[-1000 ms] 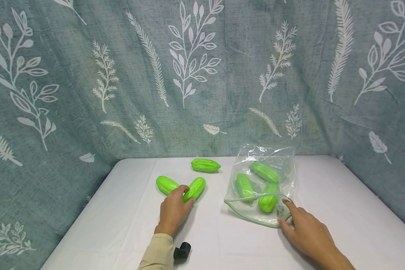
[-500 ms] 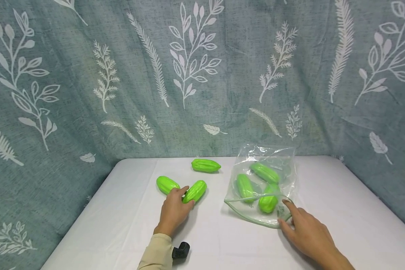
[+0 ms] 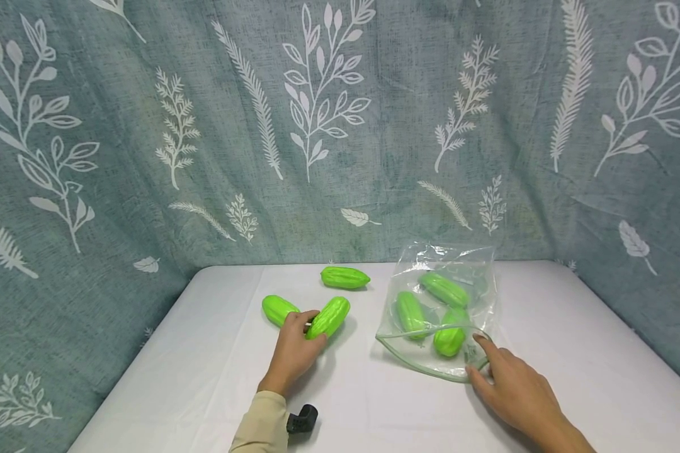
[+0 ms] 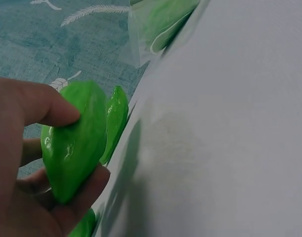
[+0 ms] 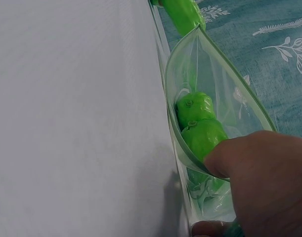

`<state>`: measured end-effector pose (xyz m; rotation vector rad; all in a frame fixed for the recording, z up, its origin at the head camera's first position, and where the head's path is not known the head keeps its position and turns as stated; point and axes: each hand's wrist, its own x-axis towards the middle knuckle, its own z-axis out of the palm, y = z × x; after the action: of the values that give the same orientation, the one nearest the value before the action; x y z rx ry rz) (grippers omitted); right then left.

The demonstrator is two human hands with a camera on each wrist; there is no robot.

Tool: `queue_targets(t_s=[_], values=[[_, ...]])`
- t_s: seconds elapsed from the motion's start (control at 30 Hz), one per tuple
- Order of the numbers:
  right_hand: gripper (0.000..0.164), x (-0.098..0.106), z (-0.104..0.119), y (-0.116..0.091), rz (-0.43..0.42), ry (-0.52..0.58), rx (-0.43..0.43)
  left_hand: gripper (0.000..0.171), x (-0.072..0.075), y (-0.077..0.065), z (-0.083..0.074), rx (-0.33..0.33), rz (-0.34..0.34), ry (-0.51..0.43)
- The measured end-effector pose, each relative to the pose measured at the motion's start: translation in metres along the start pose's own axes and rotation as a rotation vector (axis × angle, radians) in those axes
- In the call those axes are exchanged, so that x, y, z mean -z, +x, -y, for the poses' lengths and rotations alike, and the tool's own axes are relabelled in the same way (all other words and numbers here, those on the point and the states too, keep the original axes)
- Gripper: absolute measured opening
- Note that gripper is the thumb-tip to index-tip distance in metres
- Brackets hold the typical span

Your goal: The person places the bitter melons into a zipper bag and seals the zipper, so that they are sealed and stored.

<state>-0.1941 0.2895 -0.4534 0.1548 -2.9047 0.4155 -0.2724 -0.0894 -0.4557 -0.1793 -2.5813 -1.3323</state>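
Observation:
My left hand [image 3: 296, 352] grips a short, glossy green cucumber with ridged sides [image 3: 328, 318]. In the left wrist view, thumb and fingers lie on either side of this cucumber [image 4: 74, 143], and it is held off the white table. Just left of the hand lies another green cucumber [image 3: 279, 309], partly covered by the fingers. On the right, a clear zip bag [image 3: 388, 314] with a pale green rim lies with its mouth spread toward me. It contains 3 similar cucumbers [image 3: 443, 289]. My right hand [image 3: 518, 390] holds the bag's rim at its right corner, thumb and fingers on either side.
One more green cucumber [image 3: 344, 277] lies near the back edge of the white table [image 3: 204, 377]. A patterned green-blue curtain [image 3: 340, 214] hangs behind the table. A black device [image 3: 303, 419] is at the left sleeve [image 3: 262, 423].
The cucumber in my left hand has risen slightly off the table, its far end tipping up and a little to the right. My right hand and the bag stay in place.

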Motion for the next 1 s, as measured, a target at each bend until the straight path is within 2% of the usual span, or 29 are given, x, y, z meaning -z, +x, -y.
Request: queue_targets(t_s=[0.3, 0.73, 0.83, 1.0], values=[[0.065, 0.0, 0.001, -0.001, -0.009, 0.004, 0.001, 0.049, 0.0, 0.0, 0.0, 0.062, 0.044, -0.079], [0.064, 0.0, 0.002, -0.001, -0.018, 0.002, 0.005, 0.052, -0.001, -0.003, -0.007, 0.017, 0.09, -0.119], [0.065, 0.001, 0.001, -0.001, -0.008, 0.005, 0.004, 0.055, 0.0, -0.004, -0.008, 0.002, 0.122, -0.165], [0.065, 0.001, 0.002, -0.001, -0.002, 0.003, 0.001, 0.056, 0.0, -0.003, -0.01, 0.006, 0.217, -0.328]])
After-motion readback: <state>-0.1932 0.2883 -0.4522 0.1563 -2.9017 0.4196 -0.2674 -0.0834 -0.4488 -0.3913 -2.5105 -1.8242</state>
